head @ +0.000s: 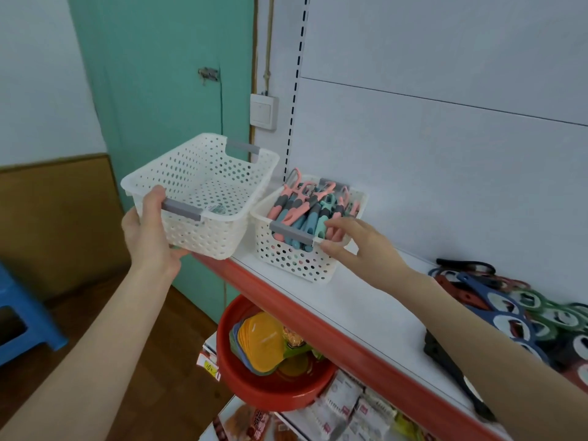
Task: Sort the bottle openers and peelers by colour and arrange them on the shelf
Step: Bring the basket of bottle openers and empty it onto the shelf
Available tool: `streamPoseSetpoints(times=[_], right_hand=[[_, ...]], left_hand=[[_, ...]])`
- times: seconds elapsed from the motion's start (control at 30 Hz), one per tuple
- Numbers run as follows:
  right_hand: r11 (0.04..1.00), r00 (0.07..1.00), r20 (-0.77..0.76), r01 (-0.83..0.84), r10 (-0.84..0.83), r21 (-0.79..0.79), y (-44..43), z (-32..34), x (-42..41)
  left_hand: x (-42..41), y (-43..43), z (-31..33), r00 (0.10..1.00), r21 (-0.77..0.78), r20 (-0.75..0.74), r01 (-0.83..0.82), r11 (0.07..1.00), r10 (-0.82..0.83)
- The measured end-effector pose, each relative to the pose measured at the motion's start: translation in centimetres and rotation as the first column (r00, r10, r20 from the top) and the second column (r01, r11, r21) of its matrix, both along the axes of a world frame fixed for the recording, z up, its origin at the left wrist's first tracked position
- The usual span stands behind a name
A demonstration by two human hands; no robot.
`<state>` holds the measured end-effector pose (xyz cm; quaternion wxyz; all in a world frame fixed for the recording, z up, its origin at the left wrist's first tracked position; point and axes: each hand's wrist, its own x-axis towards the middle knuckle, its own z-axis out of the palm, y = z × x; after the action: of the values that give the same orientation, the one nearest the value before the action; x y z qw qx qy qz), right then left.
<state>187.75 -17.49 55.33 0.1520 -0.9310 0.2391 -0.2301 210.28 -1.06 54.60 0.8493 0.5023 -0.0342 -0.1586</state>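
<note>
The left grip (149,230) clasped the empty basket (191,167) just left of the full basket (292,259), where the right grip (356,243) rested open, and a knock might have spilled its peelers (302,211).

Looks like a small shop selling household goods and snacks. Shows retail display shelving: a white shelf (381,316) with a red front strip (318,321), a slotted upright (297,90) and plain white back panels (445,154). Carries stock in quantity: many near-identical peelers (302,208) packed in a perforated basket (296,259), and a heap of bottle openers (525,310) in several colours. Holds sealed snack packets (346,405) on the level below, beside a red basin (273,388) of coloured goods. Bears a yellow handwritten price label (208,366) on the lower shelf edge.
</note>
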Motion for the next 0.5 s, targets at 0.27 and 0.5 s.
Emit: streamPoseSetpoints(times=[0.27,0.5], right_hand=[[0.948,0.974,-0.031,0.228,-0.226,0.225,-5.0,0.8,0.6],[0.878,0.969,-0.043,0.241,-0.245,0.414,-6.7,0.4,1.5]], left_hand=[[0.1,-0.1,-0.1,0.999,0.013,0.041,0.001,1.0,-0.001],[0.5,-0.7,-0.5,0.999,0.021,0.036,0.002,1.0,-0.003]])
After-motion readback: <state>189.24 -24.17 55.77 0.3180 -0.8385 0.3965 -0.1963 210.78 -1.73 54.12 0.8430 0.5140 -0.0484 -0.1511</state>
